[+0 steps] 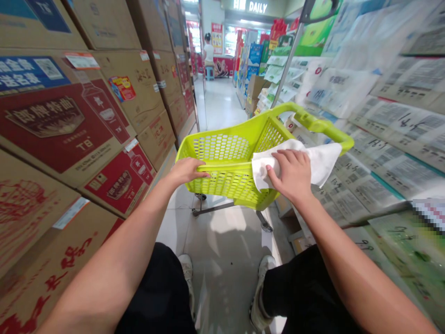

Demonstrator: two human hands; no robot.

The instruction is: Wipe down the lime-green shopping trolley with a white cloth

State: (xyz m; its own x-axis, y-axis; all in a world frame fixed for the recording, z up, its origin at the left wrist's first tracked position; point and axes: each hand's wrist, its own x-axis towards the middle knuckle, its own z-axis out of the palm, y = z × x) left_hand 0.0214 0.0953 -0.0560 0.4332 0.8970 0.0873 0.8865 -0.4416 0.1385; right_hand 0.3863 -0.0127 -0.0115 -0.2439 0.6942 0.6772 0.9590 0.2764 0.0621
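A lime-green plastic shopping basket (222, 153) on a wheeled frame stands in the aisle in front of me. My left hand (186, 170) grips its near left rim, fingers curled over the edge. My right hand (292, 174) presses a white cloth (323, 160) flat against the basket's near right corner and outer wall, fingers stretched over the cloth. The cloth drapes over the rim toward the right handle (313, 123). The basket's inside looks empty.
Stacked cardboard boxes (69, 125) wall the left side. Shelves of packaged goods (382, 116) line the right. A tiled aisle (217, 104) runs ahead to a person in white (208, 51) on a stool. My shoes (260, 283) are below.
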